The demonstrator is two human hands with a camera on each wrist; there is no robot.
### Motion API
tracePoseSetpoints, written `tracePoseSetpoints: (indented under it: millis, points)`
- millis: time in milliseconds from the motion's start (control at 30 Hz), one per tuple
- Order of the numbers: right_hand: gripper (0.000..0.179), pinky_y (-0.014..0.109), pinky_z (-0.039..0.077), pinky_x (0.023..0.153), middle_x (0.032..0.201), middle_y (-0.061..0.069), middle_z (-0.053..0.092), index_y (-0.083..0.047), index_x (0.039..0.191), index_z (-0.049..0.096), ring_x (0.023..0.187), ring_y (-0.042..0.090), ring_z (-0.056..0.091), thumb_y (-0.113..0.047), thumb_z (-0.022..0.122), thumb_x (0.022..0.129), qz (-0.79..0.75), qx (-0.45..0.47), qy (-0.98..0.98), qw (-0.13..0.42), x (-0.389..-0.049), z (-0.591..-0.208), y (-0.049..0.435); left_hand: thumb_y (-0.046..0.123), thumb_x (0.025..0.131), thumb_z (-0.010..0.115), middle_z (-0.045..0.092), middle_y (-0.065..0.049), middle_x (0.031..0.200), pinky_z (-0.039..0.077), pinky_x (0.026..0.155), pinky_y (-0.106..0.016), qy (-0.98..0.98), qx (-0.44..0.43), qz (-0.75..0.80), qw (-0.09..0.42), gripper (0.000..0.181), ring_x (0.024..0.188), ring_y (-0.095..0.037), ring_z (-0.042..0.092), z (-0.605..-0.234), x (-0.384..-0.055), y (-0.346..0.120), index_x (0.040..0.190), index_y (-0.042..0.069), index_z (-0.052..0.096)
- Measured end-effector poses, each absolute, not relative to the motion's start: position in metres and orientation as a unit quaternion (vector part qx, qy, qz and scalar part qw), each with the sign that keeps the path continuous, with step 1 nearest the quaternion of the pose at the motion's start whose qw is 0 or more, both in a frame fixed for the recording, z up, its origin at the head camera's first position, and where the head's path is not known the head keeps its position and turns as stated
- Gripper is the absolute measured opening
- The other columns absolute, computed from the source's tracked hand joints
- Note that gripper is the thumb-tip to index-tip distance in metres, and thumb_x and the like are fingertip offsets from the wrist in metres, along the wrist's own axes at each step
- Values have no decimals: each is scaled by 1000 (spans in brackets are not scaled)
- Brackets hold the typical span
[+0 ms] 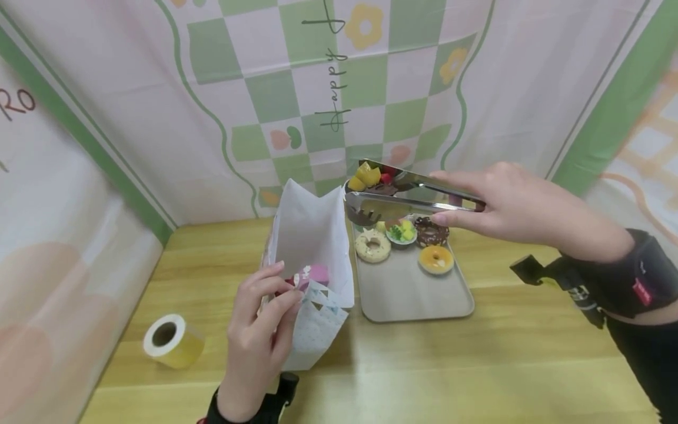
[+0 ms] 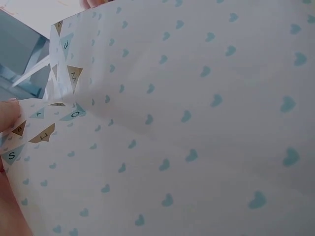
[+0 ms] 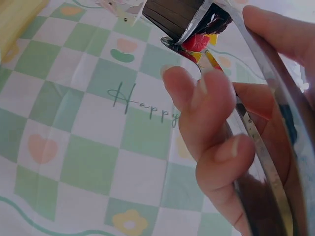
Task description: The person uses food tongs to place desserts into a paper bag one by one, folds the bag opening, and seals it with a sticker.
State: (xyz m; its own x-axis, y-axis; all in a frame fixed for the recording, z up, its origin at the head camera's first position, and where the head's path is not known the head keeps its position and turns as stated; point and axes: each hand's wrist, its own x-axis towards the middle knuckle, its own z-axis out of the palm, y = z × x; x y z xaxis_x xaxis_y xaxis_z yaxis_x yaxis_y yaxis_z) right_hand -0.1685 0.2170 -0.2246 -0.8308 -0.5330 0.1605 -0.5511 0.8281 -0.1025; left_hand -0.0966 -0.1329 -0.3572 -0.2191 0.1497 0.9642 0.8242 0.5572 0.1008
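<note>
My right hand grips a pair of metal tongs. Between their ends sits a dark chocolate cake topped with yellow fruit pieces and a red berry. The tongs hold it above the far end of the tray, just right of the bag's mouth. My left hand pinches the near rim of a white paper bag, which stands with its mouth wide. A pink piece shows inside the bag, partly hidden by the folded rim. Small hearts cover the bag's side.
Right of the bag lies a beige tray. It bears a pale donut, a chocolate donut, an orange-glazed donut and a small cup of green and yellow pieces. A yellow tape roll stands at the left.
</note>
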Motion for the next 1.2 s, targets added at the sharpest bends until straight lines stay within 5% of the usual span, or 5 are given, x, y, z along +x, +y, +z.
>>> tracePoseSetpoints:
  millis: [300, 567, 833, 1200]
  points:
    - [69, 26, 45, 57, 59, -10, 51, -13, 154, 53, 54, 5, 45, -44, 74, 96, 63, 297, -950, 68, -166, -216, 207, 15, 108, 59, 65, -17, 92, 51, 117, -25, -699, -350, -320, 535, 31, 114, -32, 66, -357, -99, -131, 84, 0, 70]
    - [67, 23, 46, 56, 83, -17, 68, -12, 151, 56, 56, -2, 47, -47, 74, 97, 64, 343, -935, 66, -167, -213, 190, 16, 109, 58, 65, -17, 93, 50, 118, -26, -705, -347, -322, 528, 31, 115, -31, 66, -358, -96, -131, 84, 0, 70]
    - [66, 29, 55, 66, 84, -15, 71, -8, 148, 59, 63, -2, 53, -50, 71, 98, 55, 380, -922, 43, -170, -209, 170, 16, 109, 58, 65, -17, 93, 50, 118, -26, -703, -345, -321, 533, 32, 116, -30, 66, -358, -96, -130, 84, 0, 70]
    - [65, 26, 44, 53, 67, -14, 60, -8, 143, 63, 55, 3, 48, -53, 71, 97, 33, 418, -907, 21, -180, -212, 152, 15, 109, 58, 65, -16, 91, 51, 118, -27, -698, -350, -318, 538, 32, 111, -31, 66, -360, -97, -126, 83, 1, 69]
